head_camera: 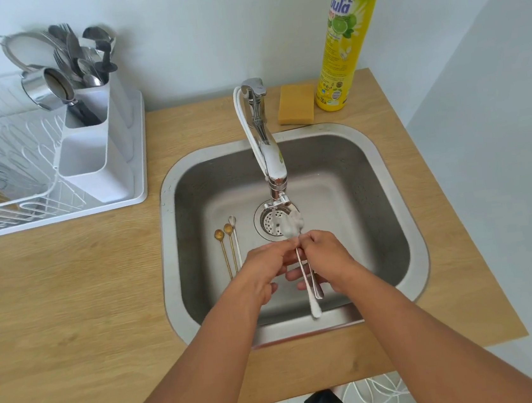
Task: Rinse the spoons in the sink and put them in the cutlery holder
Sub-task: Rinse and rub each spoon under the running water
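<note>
both hands (267, 267) (325, 257) clamp spoons (308, 282) under the tap (267, 154); bottle (344, 43) at 1 o'clock, label unreadable; holder (96, 147) at 10.

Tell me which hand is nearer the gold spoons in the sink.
Left. The left hand sits just right of the gold spoons; the right hand is farther right, beyond it.

Left hand (267, 265), right hand (325, 256) together, fingers pinched, forearms converging
</note>
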`<state>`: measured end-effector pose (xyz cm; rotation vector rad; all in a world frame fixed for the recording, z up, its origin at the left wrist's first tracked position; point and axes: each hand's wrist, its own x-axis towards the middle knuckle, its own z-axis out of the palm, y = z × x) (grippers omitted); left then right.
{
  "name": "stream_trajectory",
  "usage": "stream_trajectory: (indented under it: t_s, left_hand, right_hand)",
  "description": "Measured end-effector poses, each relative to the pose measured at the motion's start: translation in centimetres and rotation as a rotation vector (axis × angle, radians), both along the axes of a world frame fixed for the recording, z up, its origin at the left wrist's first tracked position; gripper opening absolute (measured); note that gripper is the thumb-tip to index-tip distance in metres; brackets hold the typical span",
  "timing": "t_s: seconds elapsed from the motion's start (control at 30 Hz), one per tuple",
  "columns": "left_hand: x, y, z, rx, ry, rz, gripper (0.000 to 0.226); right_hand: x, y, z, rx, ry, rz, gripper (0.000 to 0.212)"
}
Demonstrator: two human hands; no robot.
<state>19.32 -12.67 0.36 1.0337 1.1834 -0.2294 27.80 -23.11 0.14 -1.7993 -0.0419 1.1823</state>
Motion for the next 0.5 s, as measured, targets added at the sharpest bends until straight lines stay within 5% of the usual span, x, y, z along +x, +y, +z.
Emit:
stream_trajectory:
  t_s: [0.5]
  left_hand:
    - [3.2, -1.6, -0.8, -0.010, -0.130, 0.040, 0.031]
  right_hand:
    - [0.7, -2.5, 1.0, 0.028, -0.122, -0.046, 0.035]
